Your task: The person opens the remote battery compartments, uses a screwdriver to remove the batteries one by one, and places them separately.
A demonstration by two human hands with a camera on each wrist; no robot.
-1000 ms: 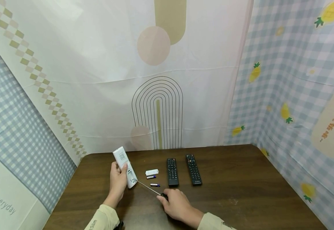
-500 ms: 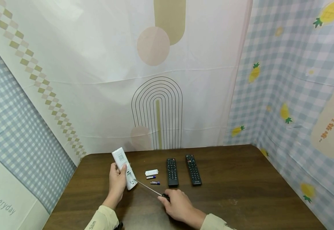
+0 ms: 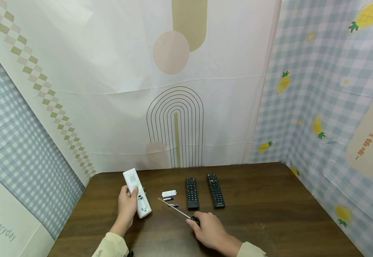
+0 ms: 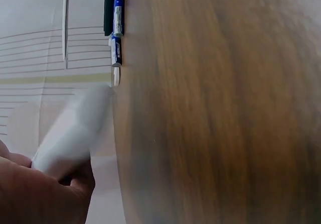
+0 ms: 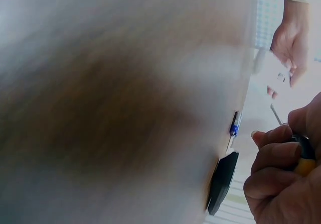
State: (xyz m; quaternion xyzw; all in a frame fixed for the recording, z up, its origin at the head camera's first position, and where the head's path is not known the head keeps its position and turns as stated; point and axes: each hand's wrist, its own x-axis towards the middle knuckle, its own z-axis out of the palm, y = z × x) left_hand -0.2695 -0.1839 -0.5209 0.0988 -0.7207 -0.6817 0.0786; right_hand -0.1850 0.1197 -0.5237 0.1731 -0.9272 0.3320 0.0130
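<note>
Brown wood grain runs across the table, where two pale sleeves reach in from the near edge. Closest, the right hand has its grip closed round the black-and-yellow handle of a screwdriver, the shaft raised off the wood and slanting away leftward, its tip near the white remote but apart from it. That white remote is in the grip of the left hand, held tilted above the table, thumb on its back; the uncovered battery compartment shows a pale inside with small metal parts toward its near end. Two blue-ended batteries lie on the table outside it, and just beyond them a small white cover. To their right, two black remotes rest side by side, buttons up. Behind hangs white cloth printed with an arch.
</note>
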